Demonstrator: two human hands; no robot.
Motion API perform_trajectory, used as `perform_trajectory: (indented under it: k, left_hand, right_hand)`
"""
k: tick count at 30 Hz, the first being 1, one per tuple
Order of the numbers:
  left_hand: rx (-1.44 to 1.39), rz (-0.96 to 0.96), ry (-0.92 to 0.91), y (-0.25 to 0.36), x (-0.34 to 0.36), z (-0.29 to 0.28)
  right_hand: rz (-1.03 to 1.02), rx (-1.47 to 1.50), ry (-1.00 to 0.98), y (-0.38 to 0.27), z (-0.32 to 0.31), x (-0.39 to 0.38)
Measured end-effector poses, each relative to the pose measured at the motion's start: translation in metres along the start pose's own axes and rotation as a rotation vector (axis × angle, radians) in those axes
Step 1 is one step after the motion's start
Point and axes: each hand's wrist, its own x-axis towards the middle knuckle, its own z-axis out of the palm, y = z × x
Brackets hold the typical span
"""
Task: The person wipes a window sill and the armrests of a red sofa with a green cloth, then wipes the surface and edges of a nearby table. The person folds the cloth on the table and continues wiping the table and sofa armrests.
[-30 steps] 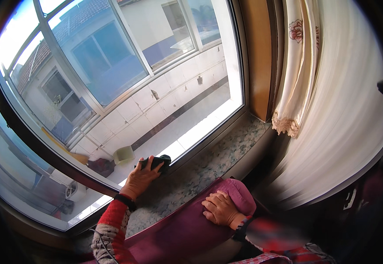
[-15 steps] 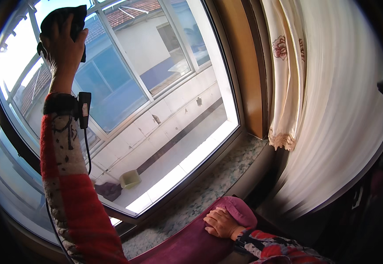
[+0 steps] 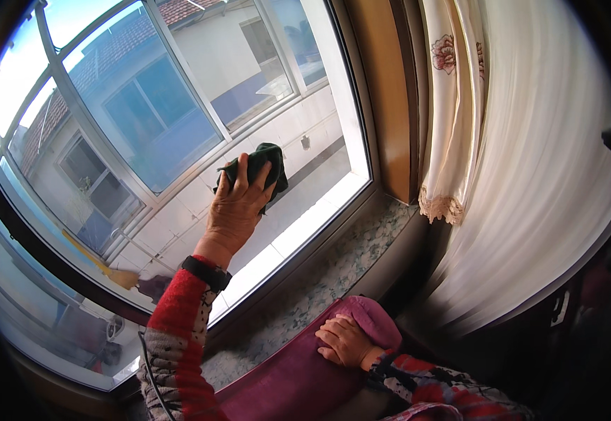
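Observation:
Against the window pane (image 3: 172,140), low and towards its middle, my left hand (image 3: 231,210) presses a dark green cloth (image 3: 269,168). Its fingers bend over the crumpled cloth, part of which is hidden under the palm. A black band (image 3: 207,272) circles that wrist, below the hand. My right hand (image 3: 346,342) lies on the top edge of a purple-pink padded backrest (image 3: 284,386). The right fingers rest on the fabric, slightly bent, and grasp no loose thing.
A speckled stone sill (image 3: 305,302) runs between window and backrest. To the right hang a cream embroidered curtain (image 3: 453,126) and a sheer white curtain (image 3: 530,175), beside a brown wooden frame (image 3: 389,105). Beyond the glass are a tiled ledge and a building.
My left hand has come down and to the right across the glass with the cloth, from the upper left. My right hand stays on the backrest. The view has shifted slightly.

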Motion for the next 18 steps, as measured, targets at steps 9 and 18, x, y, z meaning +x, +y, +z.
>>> perform_trajectory:
  k: [9,18]
  left_hand:
    - [-0.083,0.256,-0.131,0.104,-0.182,0.081]
    - [0.135,-0.345,0.028,-0.053,-0.119,-0.013]
  right_hand:
    - [-0.001,0.015,0.018,0.006,0.005,-0.001]
    - [-0.027,0.057,0.052,0.012,0.014,0.0]
